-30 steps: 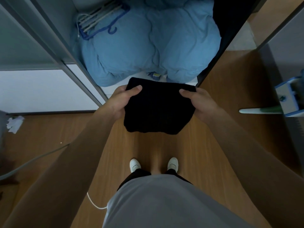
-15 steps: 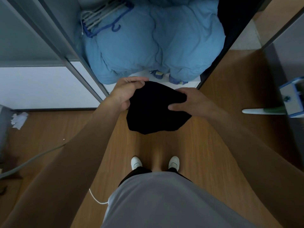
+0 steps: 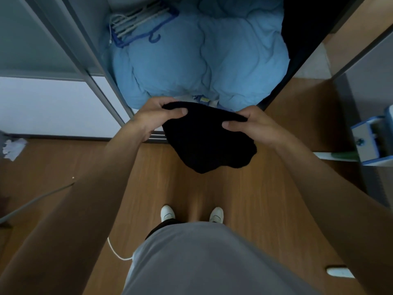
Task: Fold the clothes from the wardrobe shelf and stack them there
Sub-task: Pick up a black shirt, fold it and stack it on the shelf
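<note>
- Crumpled white paper scrap [image 3: 14,147]: on the brown wooden floor [image 3: 148,188], far left of and nearer the viewer than the pale blue quilted duvet [image 3: 202,60].
- Grey-framed wardrobe [image 3: 93,67]: it encloses the duvet, with its slanted post along the duvet's left side.
- Bundle of white and blue plastic hangers [image 3: 138,22]: lying on the duvet's upper left corner.
- Left hand [image 3: 153,118]: just in front of the duvet's lower left edge. Its fingers are curled over the top edge of the cloth and its thumb is pressed on the near face — a firm grip.
- Black folded garment [image 3: 208,141]: held in the air between both hands, just in front of the duvet's lower edge and above the floor. Its bulk hangs down from the gripped top edge.
- Pair of white shoes [image 3: 168,212]: on the floor, well in front of the duvet and below the garment.
- Right hand [image 3: 253,126]: in front of the duvet's lower right edge. Its thumb presses the near face and its fingers wrap behind the top edge, so it grips the garment too.
- Blue-and-white boxy object [image 3: 370,141]: far right of the duvet — what it is cannot be told.
</note>
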